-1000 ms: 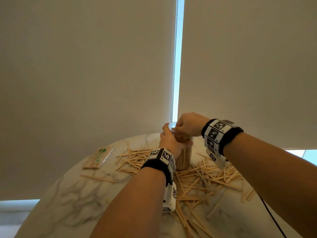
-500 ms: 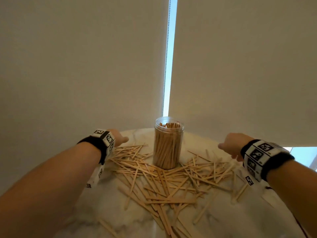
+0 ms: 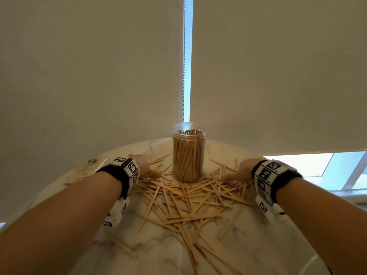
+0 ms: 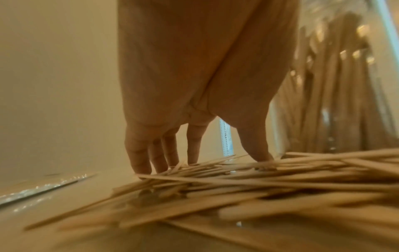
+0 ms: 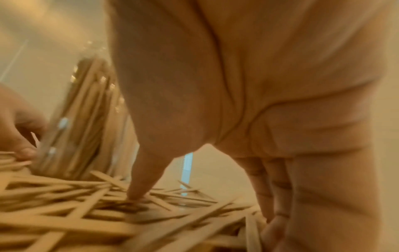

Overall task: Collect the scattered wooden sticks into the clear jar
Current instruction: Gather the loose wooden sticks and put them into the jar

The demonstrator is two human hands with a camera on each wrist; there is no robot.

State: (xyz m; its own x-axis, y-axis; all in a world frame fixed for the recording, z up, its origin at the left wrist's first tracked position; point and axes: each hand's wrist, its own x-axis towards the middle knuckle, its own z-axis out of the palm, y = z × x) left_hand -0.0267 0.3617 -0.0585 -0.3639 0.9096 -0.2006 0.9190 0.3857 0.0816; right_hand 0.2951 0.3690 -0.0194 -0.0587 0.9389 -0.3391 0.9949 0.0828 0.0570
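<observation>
The clear jar (image 3: 188, 155) stands upright at the middle of the marble table (image 3: 151, 253), packed with wooden sticks, lid off. Loose wooden sticks (image 3: 184, 199) lie in a heap around and in front of it. My left hand (image 3: 148, 169) is down on the heap just left of the jar. In the left wrist view its straight fingers (image 4: 140, 153) and thumb touch the sticks (image 4: 237, 184). My right hand (image 3: 237, 173) rests on the heap right of the jar, with thumb (image 5: 142, 184) and fingers (image 5: 267, 196) pressing on sticks (image 5: 64, 213). Neither hand grips anything.
A flat wrapped packet of sticks (image 3: 87, 169) lies at the table's left rim. Roller blinds hang close behind the jar, with a bead chain (image 3: 183, 76) in the gap between them. A few stray sticks (image 3: 127, 249) lie towards the near edge.
One second ago both hands were at the jar's mouth. They let go, spread wide apart, and have now come down onto the stick heap on either side of the jar.
</observation>
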